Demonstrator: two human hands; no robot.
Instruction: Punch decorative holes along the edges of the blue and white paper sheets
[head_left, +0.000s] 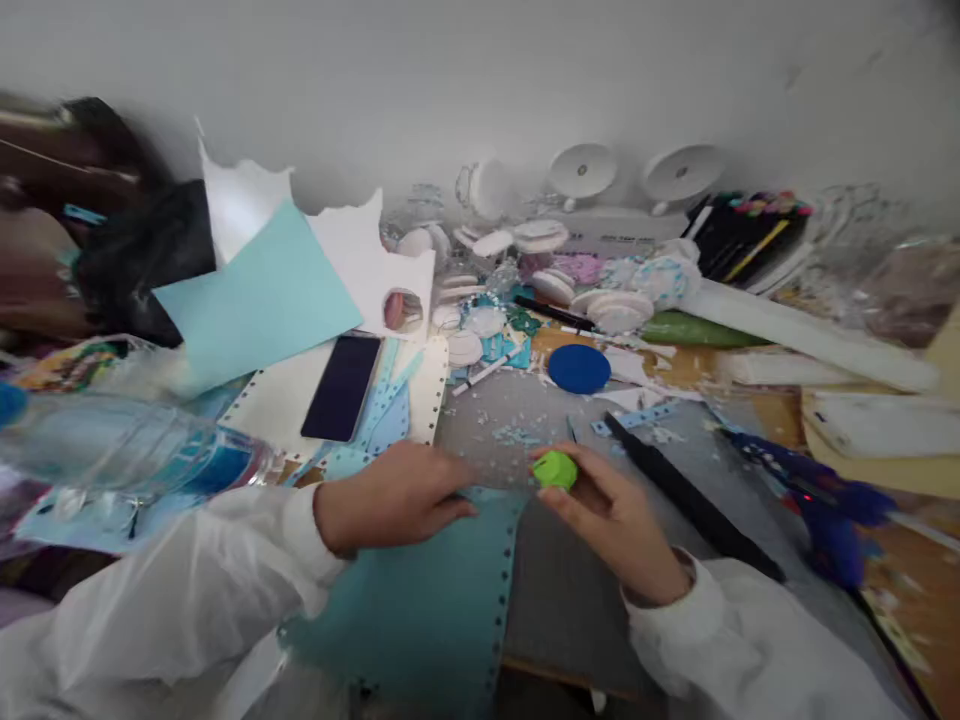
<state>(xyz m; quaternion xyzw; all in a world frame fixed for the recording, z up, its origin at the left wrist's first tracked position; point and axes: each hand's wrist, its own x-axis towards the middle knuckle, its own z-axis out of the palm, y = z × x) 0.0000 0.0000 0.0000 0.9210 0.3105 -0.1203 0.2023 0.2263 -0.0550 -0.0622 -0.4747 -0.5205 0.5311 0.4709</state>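
My right hand [615,510] grips a small bright green craft punch [556,470] between thumb and fingers, above the grey mat. My left hand [401,498] is over the top edge of a teal sheet of paper [435,600]; its thumb and forefinger stand apart with nothing visible between them, though the fingertips are blurred. A row of small holes runs down the sheet's right edge, and the sheet's lower end hangs toward my lap. Tiny pale paper bits [516,436] lie scattered on the grey mat [487,405] beyond both hands.
A phone [343,388] lies on punched cream paper, with a water bottle [127,440] at left. Right of my hand are a black long tool [690,500] and a blue glue gun [817,500]. Behind stand a blue disc [579,369], white discs [544,236] and markers [750,240].
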